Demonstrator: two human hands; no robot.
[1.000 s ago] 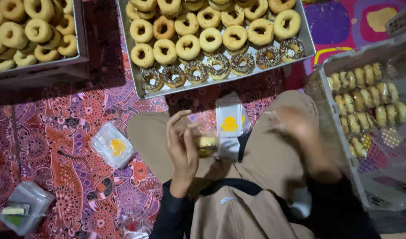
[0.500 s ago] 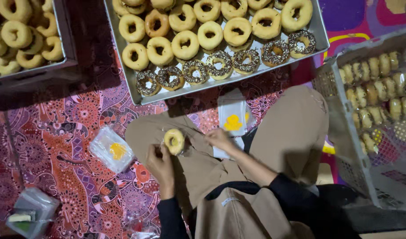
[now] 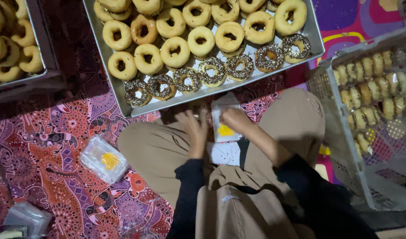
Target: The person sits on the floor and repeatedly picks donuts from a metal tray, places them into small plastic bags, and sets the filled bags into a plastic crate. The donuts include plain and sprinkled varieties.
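I sit cross-legged in tan trousers on a patterned mat. My left hand point(image 3: 193, 129) and my right hand point(image 3: 233, 120) meet over my lap, just in front of a metal tray point(image 3: 176, 102). Between them is a clear plastic bag point(image 3: 225, 131) with a yellow print. My right hand grips its top and my left hand's fingers curl at its left edge. I cannot see what is inside the bag. The tray holds plain ring donuts point(image 3: 174, 51) and a front row of chocolate-sprinkled donuts point(image 3: 187, 79).
A second tray point(image 3: 40, 42) of plain donuts stands at the far left. A grey plastic crate point(image 3: 344, 132) with several bagged donuts is at my right. A stack of clear bags point(image 3: 103, 158) lies on the mat point(image 3: 48, 146) by my left knee, another packet point(image 3: 25, 219) at bottom left.
My left hand held a plain donut up over my left knee half a second ago; now both hands have come together at the bag near the tray edge and the donut is out of sight.
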